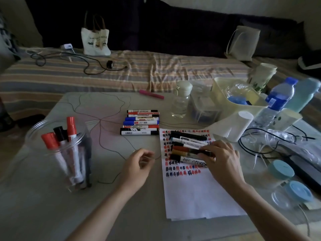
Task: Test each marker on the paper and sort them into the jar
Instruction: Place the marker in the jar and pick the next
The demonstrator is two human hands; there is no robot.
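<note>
Head view of a table (pixel 43 214) set against a bed with a striped cover (pixel 121 70). A sheet of white paper (pixel 196 197) lies right of centre, its upper part filled with rows of small red, black and blue test marks. A group of markers lies across the top of the paper (pixel 188 141), side by side with caps to the left. The right hand (pixel 224 162) rests over the near end of this group; its fingertips (pixel 204 154) are curled down onto a red-capped marker (pixel 189 150), thumb and fingers closing on its barrel, though the exact grip is partly hidden by the hand itself and appears only as a pinch. The left hand (pixel 137 164) hovers just left of the paper, above the table, with fingers loosely curled and holding nothing. A second batch of markers (pixel 140 122), capped in red, blue and black, is stacked in a neat row on the table just beyond the paper's upper left corner. The clear jar (pixel 59 152) stands at the left, well apart from both hands, holding upright markers: two with red caps, one with a black cap, and further dark ones behind. A pink marker (pixel 151 94) lies alone near the far edge of the table. On the right are a small clear bottle (pixel 181 100), a pale plastic basket (pixel 238 98), a roll of paper (pixel 232 126), a blue-capped water bottle (pixel 281 94) and two blue-lidded containers (pixel 290 181). A tote bag (pixel 95 39) stands on the bed.
</note>
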